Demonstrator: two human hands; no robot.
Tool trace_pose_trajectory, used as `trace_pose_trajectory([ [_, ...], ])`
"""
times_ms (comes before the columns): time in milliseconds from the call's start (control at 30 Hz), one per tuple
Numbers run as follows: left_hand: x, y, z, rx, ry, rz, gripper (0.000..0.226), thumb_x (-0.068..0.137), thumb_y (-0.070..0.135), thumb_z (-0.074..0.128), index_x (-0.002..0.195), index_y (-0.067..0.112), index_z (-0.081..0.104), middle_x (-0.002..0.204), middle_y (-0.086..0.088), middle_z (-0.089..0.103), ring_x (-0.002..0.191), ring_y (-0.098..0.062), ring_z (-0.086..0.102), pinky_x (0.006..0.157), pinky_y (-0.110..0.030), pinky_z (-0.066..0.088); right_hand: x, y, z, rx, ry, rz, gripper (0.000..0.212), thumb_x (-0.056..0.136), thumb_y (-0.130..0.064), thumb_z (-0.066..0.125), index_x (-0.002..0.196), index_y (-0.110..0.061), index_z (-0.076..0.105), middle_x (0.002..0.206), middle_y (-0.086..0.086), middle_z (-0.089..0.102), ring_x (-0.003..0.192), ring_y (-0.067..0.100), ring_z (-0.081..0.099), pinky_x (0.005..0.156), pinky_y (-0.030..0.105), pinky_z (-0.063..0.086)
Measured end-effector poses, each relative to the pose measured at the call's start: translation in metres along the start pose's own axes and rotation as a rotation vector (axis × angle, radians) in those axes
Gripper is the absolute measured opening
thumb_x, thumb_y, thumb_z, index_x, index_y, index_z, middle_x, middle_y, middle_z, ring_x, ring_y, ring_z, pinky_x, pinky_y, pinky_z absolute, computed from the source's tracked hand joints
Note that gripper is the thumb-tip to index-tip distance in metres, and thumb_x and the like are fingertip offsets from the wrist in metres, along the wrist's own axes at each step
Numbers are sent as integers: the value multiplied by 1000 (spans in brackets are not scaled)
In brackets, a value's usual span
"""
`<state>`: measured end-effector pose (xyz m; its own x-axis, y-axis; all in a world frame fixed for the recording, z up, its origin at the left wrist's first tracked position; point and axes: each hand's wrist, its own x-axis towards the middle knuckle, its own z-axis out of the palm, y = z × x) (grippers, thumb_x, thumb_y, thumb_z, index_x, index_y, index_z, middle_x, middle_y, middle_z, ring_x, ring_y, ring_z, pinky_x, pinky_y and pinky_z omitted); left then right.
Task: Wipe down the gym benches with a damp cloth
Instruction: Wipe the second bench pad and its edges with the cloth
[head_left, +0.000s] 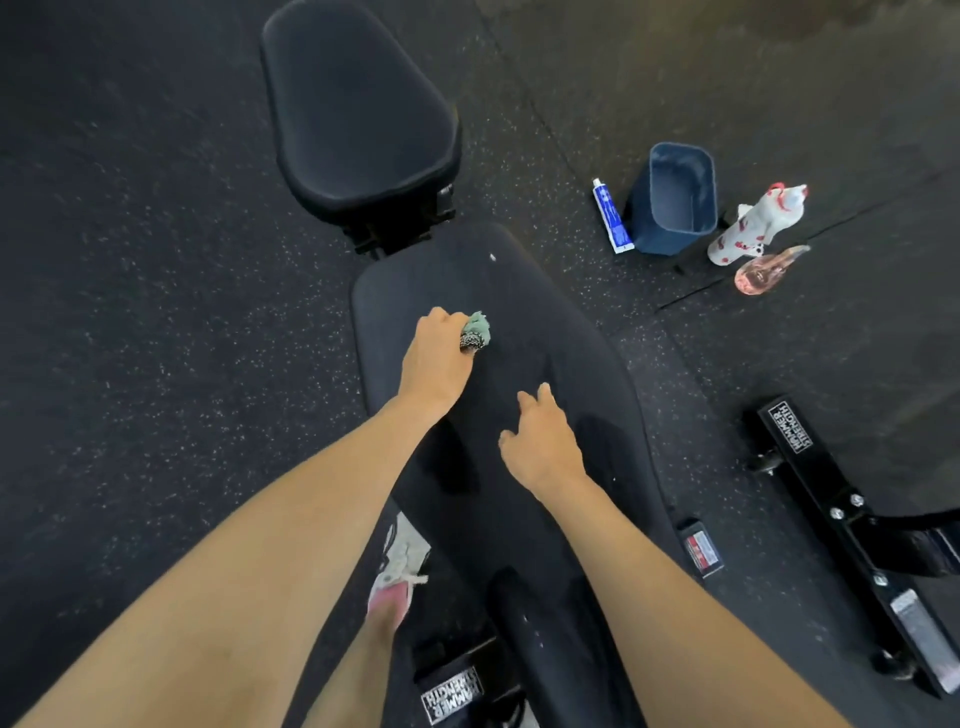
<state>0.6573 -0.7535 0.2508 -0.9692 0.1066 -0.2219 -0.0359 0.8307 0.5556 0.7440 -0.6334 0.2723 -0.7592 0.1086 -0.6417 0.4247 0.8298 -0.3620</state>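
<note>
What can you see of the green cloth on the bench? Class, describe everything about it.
The cloth is small, pale green and soft-looking, bunched into a wad. A dark speckled patch shows at its near edge. The left hand grips it with curled fingers, hiding most of it. It rests on the long black bench pad, towards the pad's far end.

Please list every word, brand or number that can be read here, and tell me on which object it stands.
"HAMMER STRENGTH", upside down: plate on the frame bar at right.
"HAMMER STRENGTH", upside down: plate on the bench foot at the bottom.
Red label beside the bench: too blurred to read.
Blue tube: print too small.
</note>
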Motion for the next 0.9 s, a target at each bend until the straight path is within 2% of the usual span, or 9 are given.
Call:
trace_pose_trajectory([
  [100, 41, -1, -10, 73, -6, 51, 26, 89, 3, 53, 114, 10, 58, 112, -7, 48, 104, -22, 43, 66, -32, 34, 25, -17, -4, -3, 89, 3, 63, 99, -18, 47, 153, -8, 16, 161, 13, -4, 149, 26, 5, 119, 38, 20],
  [267, 114, -3, -20, 81, 18, 107, 34, 86, -4, 52, 116, 10, 59, 113, -7, 50, 104, -25, 42, 75, -39, 44, 53, -34, -9, -81, 176, 37, 71, 101, -28, 46, 154, -11, 1, 159, 14, -16, 149, 27, -10, 122, 38, 8],
  [367, 136, 2, -13, 81, 9, 71, 31, 84, -8, 51, 110, 6, 60, 111, -11, 52, 104, -28, 45, 75, -35, 41, 66, -37, -11, -62, 191, 102, 76, 101, -34, 46, 154, -11, -3, 159, 15, -17, 149, 26, -11, 122, 38, 7],
  [567, 137, 15, 3, 136, -31, 54, 28, 85, -6, 53, 111, 3, 55, 119, -11, 48, 108, -27, 41, 83, -31, 37, 67, -36, 0, -37, 152, 133, 75, 101, -40, 41, 154, -11, -4, 160, 9, -17, 148, 22, -12, 122, 39, 5],
  [767, 119, 13, 10, 184, -171, 230, 38, 85, -5, 54, 122, 5, 54, 122, -9, 47, 109, -25, 39, 90, -32, 36, 63, -33, -3, 15, 184, 129, 67, 103, -31, 38, 154, -10, 0, 162, 6, -10, 149, 18, -6, 121, 34, 4],
  [900, 112, 11, 11, 164, -329, 292, 42, 84, -7, 53, 124, 5, 55, 120, -8, 49, 106, -25, 41, 85, -34, 42, 57, -37, -4, 28, 226, 163, 64, 102, -24, 38, 154, -9, 3, 162, 7, -8, 149, 19, -3, 122, 33, 6],
])
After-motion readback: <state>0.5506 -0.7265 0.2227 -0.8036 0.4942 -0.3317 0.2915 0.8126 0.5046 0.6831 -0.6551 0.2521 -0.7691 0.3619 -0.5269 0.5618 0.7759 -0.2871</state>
